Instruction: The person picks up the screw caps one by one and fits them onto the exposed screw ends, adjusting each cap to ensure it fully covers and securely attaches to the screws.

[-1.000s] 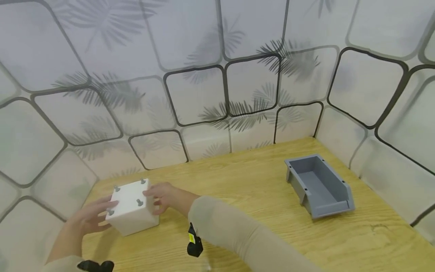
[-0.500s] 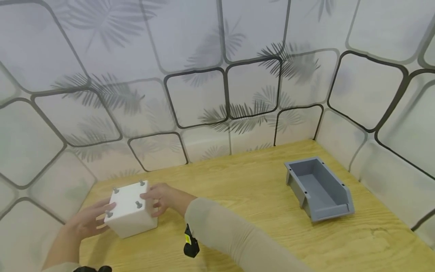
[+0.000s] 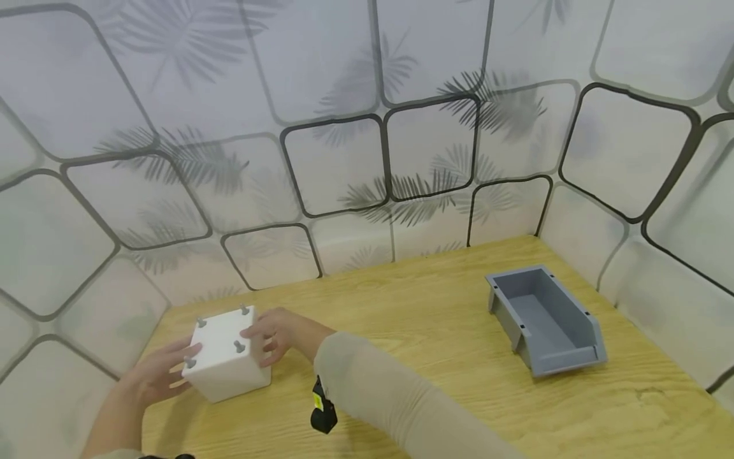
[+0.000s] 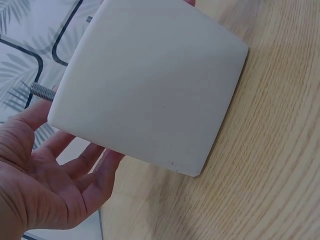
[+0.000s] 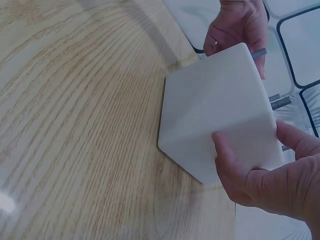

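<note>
A white block [image 3: 220,341] with slightly flared sides stands on the wooden table at the left. Several grey bolts [image 3: 239,347] stick up from the corners of its top face. My left hand [image 3: 155,373] grips the block's left side, thumb over the top edge near a bolt and fingers against the side. On the opposite side my right hand [image 3: 281,335] holds it, thumb on the top edge and fingertips [image 5: 220,142] pressed to the side wall. Threads show on a bolt [image 4: 42,92] in the left wrist view. The block's base is right at the tabletop.
A grey open-fronted plastic bin [image 3: 547,322] sits on the wooden table [image 3: 395,319] at the right. Patterned walls [image 3: 344,159] rise behind the table and along its right and left sides.
</note>
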`<state>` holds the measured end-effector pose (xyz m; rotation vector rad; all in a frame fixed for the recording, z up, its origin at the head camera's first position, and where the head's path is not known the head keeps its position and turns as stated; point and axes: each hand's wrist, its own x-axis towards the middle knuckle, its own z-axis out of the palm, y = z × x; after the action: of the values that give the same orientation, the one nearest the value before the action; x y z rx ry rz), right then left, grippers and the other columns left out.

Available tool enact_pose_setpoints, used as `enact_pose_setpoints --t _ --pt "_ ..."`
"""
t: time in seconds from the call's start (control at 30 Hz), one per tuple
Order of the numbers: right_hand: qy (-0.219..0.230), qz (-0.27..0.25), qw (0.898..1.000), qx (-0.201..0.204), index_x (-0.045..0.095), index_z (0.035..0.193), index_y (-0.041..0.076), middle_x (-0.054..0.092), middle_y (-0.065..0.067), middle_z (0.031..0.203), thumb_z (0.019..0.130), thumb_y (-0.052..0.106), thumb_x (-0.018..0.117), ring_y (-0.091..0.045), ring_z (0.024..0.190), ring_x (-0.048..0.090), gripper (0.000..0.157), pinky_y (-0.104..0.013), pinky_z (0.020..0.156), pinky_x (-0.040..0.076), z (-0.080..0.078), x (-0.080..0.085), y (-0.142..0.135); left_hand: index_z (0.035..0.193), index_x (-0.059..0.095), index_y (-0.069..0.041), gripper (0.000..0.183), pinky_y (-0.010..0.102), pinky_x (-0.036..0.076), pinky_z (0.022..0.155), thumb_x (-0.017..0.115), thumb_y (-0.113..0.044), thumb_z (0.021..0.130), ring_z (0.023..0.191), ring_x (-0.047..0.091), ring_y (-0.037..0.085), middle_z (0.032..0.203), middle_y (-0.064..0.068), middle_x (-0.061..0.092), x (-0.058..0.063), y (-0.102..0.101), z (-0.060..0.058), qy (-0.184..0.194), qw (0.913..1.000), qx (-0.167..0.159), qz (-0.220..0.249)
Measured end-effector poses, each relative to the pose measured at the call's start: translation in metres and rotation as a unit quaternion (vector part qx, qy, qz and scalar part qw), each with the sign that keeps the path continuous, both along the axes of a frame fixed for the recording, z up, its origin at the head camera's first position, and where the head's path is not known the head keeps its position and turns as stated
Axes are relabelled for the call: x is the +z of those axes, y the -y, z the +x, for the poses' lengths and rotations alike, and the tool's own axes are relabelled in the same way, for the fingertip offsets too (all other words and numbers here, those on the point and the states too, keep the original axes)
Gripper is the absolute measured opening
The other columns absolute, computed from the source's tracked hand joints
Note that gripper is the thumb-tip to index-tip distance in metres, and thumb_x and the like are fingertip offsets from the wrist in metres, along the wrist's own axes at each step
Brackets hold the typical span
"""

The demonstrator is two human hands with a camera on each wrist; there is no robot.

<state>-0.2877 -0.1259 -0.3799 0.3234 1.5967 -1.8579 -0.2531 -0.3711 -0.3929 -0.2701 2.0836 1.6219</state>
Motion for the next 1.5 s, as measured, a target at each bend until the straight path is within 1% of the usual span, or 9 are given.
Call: enact_pose_setpoints --t 0.07,0.27,0.4,0.57,0.7,0.9,1.03,1.23,1.5 --pt "0.005 0.003 1.000 0.000 0.059 0.104 0.004 0.050 -0.023 0.123 0.078 -0.002 0.073 -0.046 0.115 0.047 0.030 -0.061 0.088 0.050 0.001 0.001 0.001 0.150 0.000 -0.013 0.080 0.028 0.048 0.087 0.054 -0.038 0.096 0.101 0.049 0.010 0.113 -0.014 0.045 0.000 -0.001 0.002 -0.001 1.0000 0.000 -0.005" --pt "0.004 0.020 1.000 0.003 0.060 0.106 0.004 0.052 -0.021 0.120 0.078 0.000 0.075 -0.044 0.114 0.048 0.032 -0.062 0.087 0.050 0.002 0.001 0.002 0.149 -0.003 -0.011 0.081 0.028 0.048 0.088 0.052 -0.038 0.097 0.106 0.048 0.013 0.131 0.001 0.039 0.001 -0.002 0.006 -0.006 0.9998 -0.010 -0.015" --pt "-0.011 0.029 1.000 -0.001 0.059 0.113 0.004 0.054 -0.019 0.118 0.079 0.005 0.076 -0.044 0.113 0.049 0.039 -0.062 0.085 0.050 0.004 0.001 0.001 0.149 -0.005 -0.011 0.081 0.032 0.047 0.092 0.050 -0.040 0.097 0.117 0.044 0.024 0.149 0.018 0.019 0.001 -0.005 0.007 -0.006 0.9998 -0.013 -0.016" --pt "-0.014 0.032 0.999 -0.003 0.060 0.111 0.004 0.055 -0.020 0.115 0.079 0.005 0.076 -0.043 0.111 0.050 0.036 -0.061 0.085 0.051 0.006 -0.001 0.000 0.150 -0.008 -0.011 0.080 0.045 0.044 0.100 0.045 -0.040 0.099 0.127 0.036 0.034 0.154 0.024 -0.003 -0.003 -0.006 0.008 -0.006 0.9997 -0.024 -0.006" --pt "-0.018 0.032 0.999 0.001 0.060 0.112 0.004 0.055 -0.019 0.115 0.079 0.005 0.076 -0.042 0.111 0.051 0.037 -0.061 0.084 0.051 0.007 -0.002 0.001 0.150 -0.007 -0.011 0.079 0.046 0.043 0.100 0.046 -0.041 0.099 0.123 0.040 0.031 0.154 0.023 -0.001 -0.003 -0.006 0.009 -0.010 0.9998 -0.016 -0.007" --pt "-0.014 0.037 0.999 -0.010 0.058 0.120 0.006 0.055 -0.017 0.119 0.078 0.006 0.077 -0.041 0.112 0.051 0.046 -0.060 0.083 0.052 0.007 -0.002 0.000 0.150 -0.007 -0.013 0.079 0.039 0.044 0.096 0.046 -0.042 0.098 0.133 0.025 0.041 0.155 0.020 -0.002 -0.005 -0.008 0.011 -0.007 0.9999 -0.012 0.005" --pt "-0.010 0.031 0.999 -0.007 0.060 0.116 0.005 0.055 -0.017 0.117 0.077 0.007 0.078 -0.041 0.111 0.052 0.042 -0.060 0.083 0.052 0.006 -0.001 -0.002 0.150 -0.008 -0.014 0.079 0.039 0.044 0.096 0.046 -0.042 0.098 0.137 0.016 0.045 0.155 0.021 -0.006 -0.003 -0.009 0.011 -0.008 0.9998 -0.012 0.013" --pt "0.010 0.016 1.000 0.008 0.061 0.103 0.005 0.053 -0.021 0.119 0.077 0.006 0.077 -0.041 0.109 0.052 0.030 -0.060 0.086 0.051 0.003 -0.001 -0.005 0.150 -0.008 -0.014 0.078 0.039 0.044 0.096 0.044 -0.043 0.099 0.135 0.021 0.044 0.155 0.022 -0.004 0.000 -0.009 0.011 -0.014 0.9998 -0.015 0.008" --pt "-0.010 0.024 1.000 0.003 0.057 0.123 0.009 0.054 -0.018 0.118 0.080 0.006 0.074 -0.044 0.113 0.049 0.046 -0.061 0.089 0.049 0.006 0.002 0.000 0.150 -0.009 -0.012 0.078 0.043 0.043 0.099 0.043 -0.043 0.099 0.137 0.016 0.047 0.154 0.024 -0.003 -0.002 -0.010 0.012 -0.013 0.9997 -0.018 0.004"
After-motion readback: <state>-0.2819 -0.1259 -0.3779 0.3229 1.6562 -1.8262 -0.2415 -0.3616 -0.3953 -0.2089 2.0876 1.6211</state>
